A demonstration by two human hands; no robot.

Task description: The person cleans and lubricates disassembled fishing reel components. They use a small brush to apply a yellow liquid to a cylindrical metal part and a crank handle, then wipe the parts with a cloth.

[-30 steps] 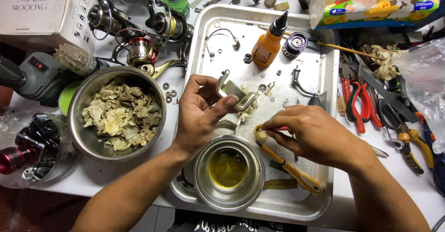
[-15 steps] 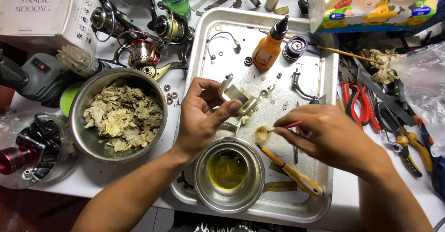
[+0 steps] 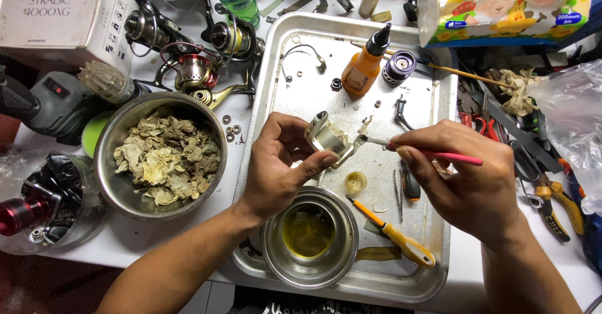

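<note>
Head view, left hand (image 3: 276, 163) clamped on metal reel part (image 3: 327, 138), right hand (image 3: 467, 173) pinching red brush (image 3: 433, 154) against it, above steel tray (image 3: 433, 101), oil cup (image 3: 309, 235) below, orange bottle (image 3: 364, 66) behind, bowl of rags (image 3: 164, 154) left.

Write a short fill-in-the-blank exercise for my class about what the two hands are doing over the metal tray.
1. The left hand holds a small ____ part.
2. The right hand holds a thin brush with a ____ handle.
3. The steel bowl on the tray holds ____ liquid.

Missing words: metal; red; yellow
</note>
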